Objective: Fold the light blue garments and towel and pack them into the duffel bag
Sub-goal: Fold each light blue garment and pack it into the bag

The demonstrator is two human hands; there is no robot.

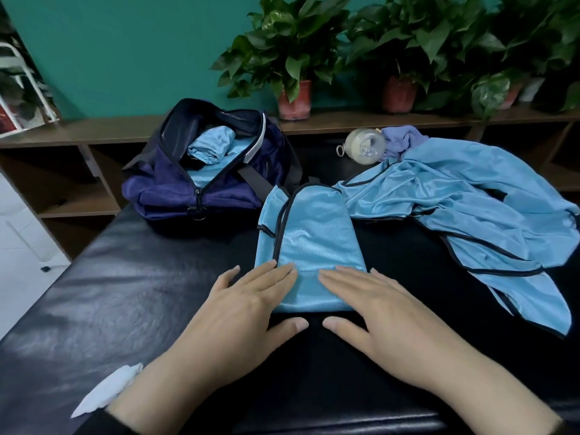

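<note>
A folded light blue garment (309, 243) with black trim lies lengthwise on the black padded table (125, 284). My left hand (248, 304) and my right hand (373, 312) press flat on its near end, fingers straight. A navy duffel bag (175, 186) stands unzipped at the back left, with rolled light blue fabric (210, 146) inside. More light blue garments (470, 196) lie crumpled to the right. A lavender towel (403, 139) sits bunched behind them.
A clear plastic bottle (365, 146) lies on its side near the towel. A white paper scrap (106, 390) rests by my left forearm. Potted plants (295, 98) line a wooden shelf along the teal wall behind the table.
</note>
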